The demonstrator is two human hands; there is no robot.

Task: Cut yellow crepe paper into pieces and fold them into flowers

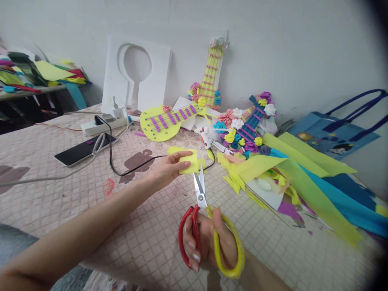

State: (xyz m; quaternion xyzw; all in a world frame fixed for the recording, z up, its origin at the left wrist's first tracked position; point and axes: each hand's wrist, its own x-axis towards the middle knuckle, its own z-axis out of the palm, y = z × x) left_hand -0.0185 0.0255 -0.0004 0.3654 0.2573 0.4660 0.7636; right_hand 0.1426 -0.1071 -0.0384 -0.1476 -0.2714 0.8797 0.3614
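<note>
My left hand (pixel 169 166) pinches a small yellow foam piece (pixel 188 163) above the table, thumb on top and fingers beneath. My right hand (pixel 209 242) grips a pair of scissors (pixel 200 194) with one red and one yellow handle loop. The blades point up and away, slightly parted, with their tips at the lower right edge of the yellow piece. A yellow craft guitar (pixel 165 121) with purple strips lies behind the hands.
A glue gun (pixel 206 137) with its black cable lies mid-table. Yellow and blue foam sheets (pixel 306 178) and scraps pile at the right. A phone (pixel 81 150), a power strip (pixel 103 125), a blue bag (pixel 330 133), and flower-covered guitars (pixel 242 129) stand behind. A white foam cut-out (pixel 136 76) leans on the wall.
</note>
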